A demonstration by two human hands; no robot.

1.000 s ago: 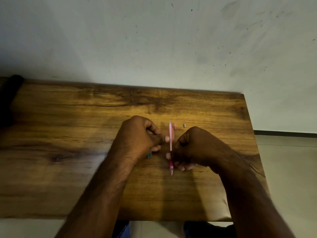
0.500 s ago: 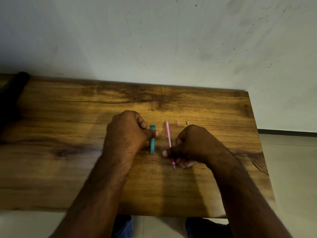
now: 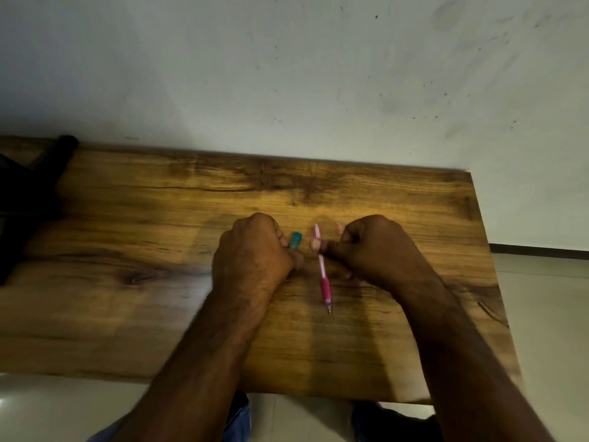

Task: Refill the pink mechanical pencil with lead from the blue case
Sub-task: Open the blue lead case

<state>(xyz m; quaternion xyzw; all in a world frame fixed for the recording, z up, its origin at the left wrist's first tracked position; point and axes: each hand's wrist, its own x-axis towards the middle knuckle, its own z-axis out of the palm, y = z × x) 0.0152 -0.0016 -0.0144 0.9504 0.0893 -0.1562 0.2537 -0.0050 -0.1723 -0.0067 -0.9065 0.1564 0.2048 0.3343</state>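
Note:
The pink mechanical pencil (image 3: 322,269) lies lengthwise over the wooden table (image 3: 159,282), its metal tip toward me. My right hand (image 3: 379,250) is curled, and its thumb and forefinger pinch the pencil's upper barrel. The blue lead case (image 3: 295,240) sticks out of my left hand (image 3: 255,250), which is closed in a fist around its lower part. Both hands sit side by side at the middle of the table, a few centimetres apart. No lead is visible.
A small pink piece (image 3: 339,228) lies on the table just beyond my right hand, partly hidden by it. A dark object (image 3: 35,186) sits at the table's far left. A pale wall (image 3: 287,74) runs behind the table, and the right table edge (image 3: 484,250) borders tiled floor.
My left hand has closed over the blue case, which now tilts and shows only its top. The right hand's grip has shifted up the pencil, so more of the tip end shows.

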